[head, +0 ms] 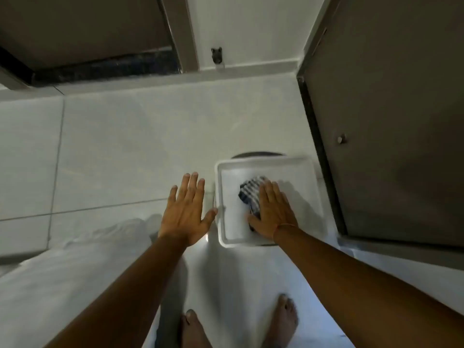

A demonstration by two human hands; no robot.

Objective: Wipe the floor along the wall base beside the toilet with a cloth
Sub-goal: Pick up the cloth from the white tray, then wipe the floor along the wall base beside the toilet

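A blue-and-white striped cloth lies on a white square top with a raised rim, right of centre. My right hand presses flat on the cloth with fingers stretched out, covering its near half. My left hand hovers open just left of the white top, fingers spread, its thumb touching the top's left rim. The pale tiled floor runs up to the white wall base at the top. The toilet itself cannot be made out.
A dark door with a small knob stands close on the right. A dark opening and its frame lie top left. White fabric spreads at lower left. My bare feet stand at the bottom edge.
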